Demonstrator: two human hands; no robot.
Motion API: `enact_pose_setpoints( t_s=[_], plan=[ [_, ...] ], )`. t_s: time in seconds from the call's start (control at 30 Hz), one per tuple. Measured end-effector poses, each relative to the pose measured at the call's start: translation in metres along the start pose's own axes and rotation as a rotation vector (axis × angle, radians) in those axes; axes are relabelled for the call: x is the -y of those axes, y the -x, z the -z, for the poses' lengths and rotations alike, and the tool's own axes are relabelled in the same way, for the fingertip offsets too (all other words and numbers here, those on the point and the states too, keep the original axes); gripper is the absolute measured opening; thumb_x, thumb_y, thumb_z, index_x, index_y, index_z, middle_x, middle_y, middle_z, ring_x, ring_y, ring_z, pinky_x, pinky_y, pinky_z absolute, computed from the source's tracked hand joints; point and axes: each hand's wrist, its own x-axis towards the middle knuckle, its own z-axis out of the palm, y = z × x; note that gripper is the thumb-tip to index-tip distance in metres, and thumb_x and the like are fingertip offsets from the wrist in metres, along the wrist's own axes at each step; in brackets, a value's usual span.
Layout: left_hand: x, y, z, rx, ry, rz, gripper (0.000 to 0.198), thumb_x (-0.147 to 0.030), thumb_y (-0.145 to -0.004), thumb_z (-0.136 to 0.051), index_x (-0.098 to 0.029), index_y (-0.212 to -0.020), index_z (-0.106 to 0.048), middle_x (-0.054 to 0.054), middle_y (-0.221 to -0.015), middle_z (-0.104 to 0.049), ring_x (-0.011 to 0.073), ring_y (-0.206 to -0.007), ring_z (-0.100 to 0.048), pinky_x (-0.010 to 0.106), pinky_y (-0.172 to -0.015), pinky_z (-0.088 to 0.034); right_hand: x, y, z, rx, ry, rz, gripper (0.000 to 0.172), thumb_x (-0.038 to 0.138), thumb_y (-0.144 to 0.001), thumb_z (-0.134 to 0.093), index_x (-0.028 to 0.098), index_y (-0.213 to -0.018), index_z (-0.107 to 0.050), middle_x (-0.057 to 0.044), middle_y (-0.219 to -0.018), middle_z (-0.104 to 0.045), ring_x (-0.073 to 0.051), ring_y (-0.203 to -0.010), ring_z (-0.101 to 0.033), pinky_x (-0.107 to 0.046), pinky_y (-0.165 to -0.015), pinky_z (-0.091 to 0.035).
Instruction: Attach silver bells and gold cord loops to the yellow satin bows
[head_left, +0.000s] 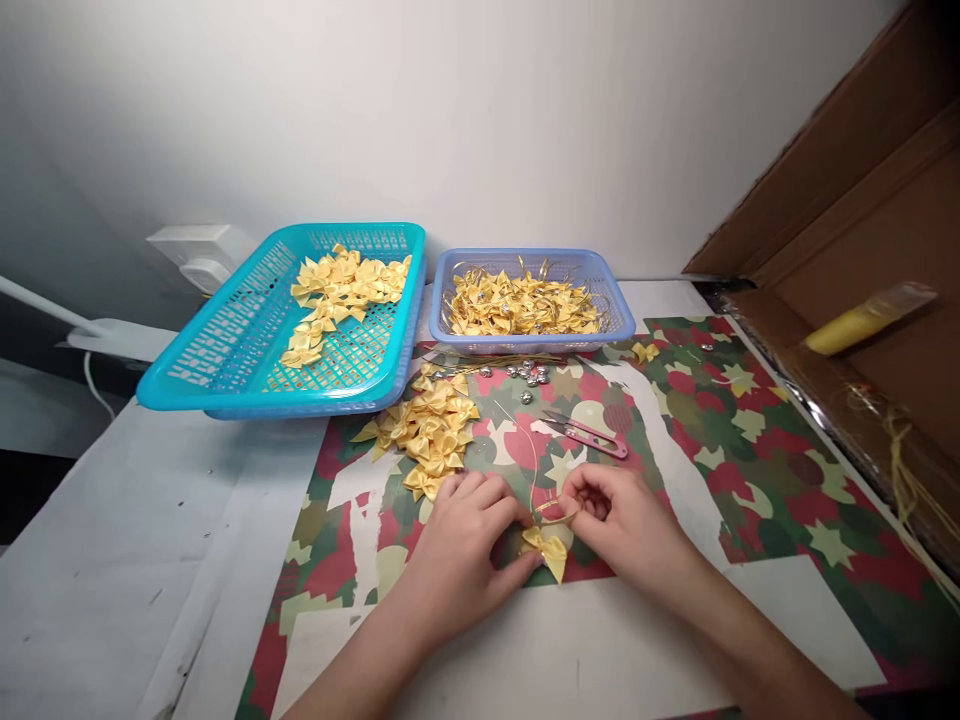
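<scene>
My left hand (466,540) pinches a small yellow satin bow (547,548) between thumb and fingers near the table's front edge. My right hand (616,515) is closed just to its right, gripping a thin gold wire (534,470) that curves up from the bow. A heap of loose yellow bows (431,420) lies just beyond my left hand on the patterned paper (750,460). Small thread snips (586,432) with pink handles rest beyond my right hand, and several small silver bells (529,376) lie further back.
A teal basket (247,340) holding yellow bows stands at the back left. To its right is a smaller blue basket (615,300) of bows with gold wire. A cardboard box (862,260) with a yellow spool stands at the right. A white wall is behind.
</scene>
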Motion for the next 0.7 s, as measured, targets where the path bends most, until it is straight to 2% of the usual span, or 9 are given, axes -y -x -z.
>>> enact_pose_setpoints(
  t_s=[0.37,0.5,0.7],
  plan=[
    [-0.004,0.0,-0.004,-0.022,0.024,0.062,0.007,-0.023,-0.079,-0.064,-0.021,-0.084,-0.061,0.001,-0.086,-0.06,0.0203,-0.083,-0.05,0.035,-0.076,-0.031,0.006,0.013,0.005,0.128,0.284,0.01,0.015,0.017,-0.082,-0.049,0.02,-0.068,-0.046,0.002,-0.07,-0.055,-0.012,-0.059,-0.046,-0.023,-0.051,-0.033],
    [-0.005,0.001,-0.006,-0.053,0.016,0.065,0.006,-0.022,-0.077,-0.065,-0.02,-0.08,-0.06,0.001,-0.084,-0.06,0.0207,-0.082,-0.05,0.035,-0.077,-0.032,0.002,0.017,0.002,0.163,0.302,0.009,0.016,0.019,-0.086,-0.045,0.021,-0.07,-0.047,0.001,-0.073,-0.057,-0.013,-0.062,-0.05,-0.023,-0.053,-0.036],
    [-0.006,0.002,-0.009,-0.074,0.063,0.066,0.01,-0.021,-0.075,-0.067,-0.02,-0.076,-0.057,0.001,-0.081,-0.062,0.0199,-0.079,-0.051,0.035,-0.076,-0.033,0.0,0.016,-0.006,0.144,0.338,0.076,0.015,0.014,-0.083,-0.048,0.021,-0.07,-0.046,0.001,-0.071,-0.056,-0.014,-0.064,-0.05,-0.024,-0.054,-0.036]
  ],
)
